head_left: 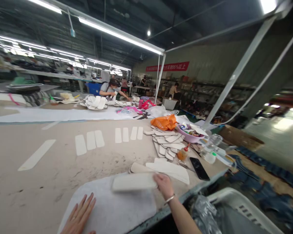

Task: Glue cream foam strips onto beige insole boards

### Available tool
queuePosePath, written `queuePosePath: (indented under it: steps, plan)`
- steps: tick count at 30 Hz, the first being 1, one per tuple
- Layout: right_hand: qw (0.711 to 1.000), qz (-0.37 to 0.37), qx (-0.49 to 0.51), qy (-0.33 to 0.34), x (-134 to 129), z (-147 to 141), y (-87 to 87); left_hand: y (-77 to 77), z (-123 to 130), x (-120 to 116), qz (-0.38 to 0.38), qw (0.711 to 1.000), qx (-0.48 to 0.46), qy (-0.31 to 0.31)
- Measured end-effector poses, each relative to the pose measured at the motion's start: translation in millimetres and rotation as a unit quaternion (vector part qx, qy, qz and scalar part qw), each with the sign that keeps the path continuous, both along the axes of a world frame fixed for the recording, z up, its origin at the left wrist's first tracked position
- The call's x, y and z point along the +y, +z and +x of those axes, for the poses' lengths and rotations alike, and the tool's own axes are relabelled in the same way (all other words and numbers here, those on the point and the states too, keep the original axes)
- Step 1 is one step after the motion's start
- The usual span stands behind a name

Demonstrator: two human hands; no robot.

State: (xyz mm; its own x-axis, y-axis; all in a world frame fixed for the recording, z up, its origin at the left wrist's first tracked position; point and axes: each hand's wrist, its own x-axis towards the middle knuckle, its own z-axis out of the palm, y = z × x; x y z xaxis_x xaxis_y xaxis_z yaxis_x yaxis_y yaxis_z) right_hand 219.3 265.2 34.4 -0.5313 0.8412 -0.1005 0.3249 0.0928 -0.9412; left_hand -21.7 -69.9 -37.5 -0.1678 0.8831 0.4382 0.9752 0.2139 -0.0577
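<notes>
My left hand [80,213] lies flat with fingers spread on a large white sheet with rounded corners [117,213] at the table's near edge. In my right hand [164,185], closed at one end of it, is a pale oblong fabric piece [134,182], blurred by motion and held over the sheet. Just behind it lie more pale cut pieces [171,169]. Farther right, a pile of pale, dark-edged pieces [166,141] is stacked loosely beside a glue bottle with a red tip [183,152].
Several small white strips [95,139] lie across the table [51,191]. A black phone [199,169], an orange bag [164,122] and a pink basin [191,137] stand right. A white plastic basket [244,208] is below the edge. A co-worker [111,89] sits beyond.
</notes>
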Motion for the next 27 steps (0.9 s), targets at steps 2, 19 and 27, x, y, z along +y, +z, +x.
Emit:
queuePosePath:
  steps: [2, 19, 27]
  plan:
    - [0.99, -0.017, 0.017, -0.136, 39.9, 3.2, 12.9, 13.5, 7.7, 0.7, -0.015, 1.0, 0.006, 0.012]
    - [0.852, 0.346, -0.288, 0.269, 53.3, 11.3, -24.5, 29.7, 1.0, -3.0, 0.007, 0.97, -0.229, 0.082]
    - [0.822, 0.495, -0.093, 0.265, 23.1, 19.1, -30.5, 91.1, -150.8, -16.4, 0.03, 0.891, -0.278, 0.356]
